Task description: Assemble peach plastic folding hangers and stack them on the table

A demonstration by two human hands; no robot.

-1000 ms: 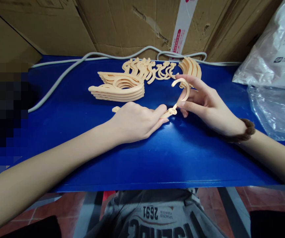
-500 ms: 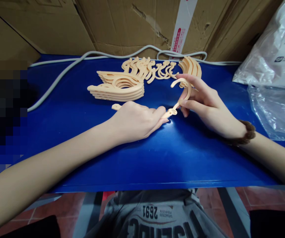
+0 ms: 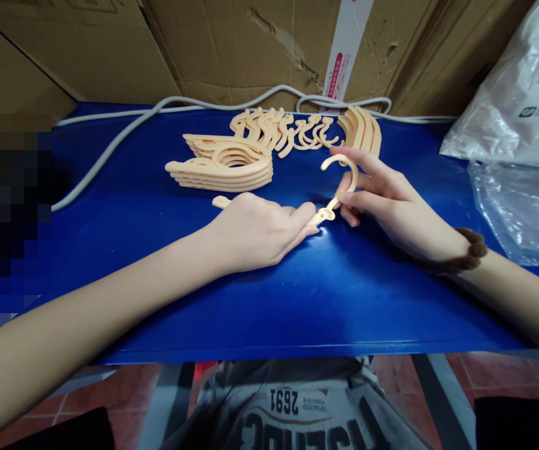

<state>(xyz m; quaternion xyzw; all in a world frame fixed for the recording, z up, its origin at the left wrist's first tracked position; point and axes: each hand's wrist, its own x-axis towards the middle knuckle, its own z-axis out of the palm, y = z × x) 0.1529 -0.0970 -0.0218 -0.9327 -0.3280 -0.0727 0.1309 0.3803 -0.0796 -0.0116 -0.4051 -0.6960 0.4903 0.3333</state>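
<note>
The left hand (image 3: 264, 231) is closed over a cream plastic hanger arm (image 3: 320, 216), held above the blue table (image 3: 325, 300) in front of the person. The fingers and knuckles cover most of its length; only one end shows past the fingertips, and a short tip shows at the far side of the hand. The right hand (image 3: 384, 197) holds a cream hanger hook (image 3: 354, 177) in a narrow grip between thumb and fingers. Its curve rises toward the index finger, and its lower end meets the showing end of the hanger arm; whether it is seated there cannot be told.

Just beyond the left hand lies a stack of hanger arms (image 3: 225, 176). Behind it is a row of loose hooks (image 3: 262, 128), with a group of curved pieces (image 3: 365, 131) at its right, close behind the right hand. A pale cable (image 3: 178, 99) winds along the back edge, before cardboard boxes (image 3: 232, 50), one bearing a strip of printed tape (image 3: 351, 31). A printed plastic bag (image 3: 503, 106) and clear film (image 3: 517, 206) take up the table's right side, near the brown wristband (image 3: 473, 250).
</note>
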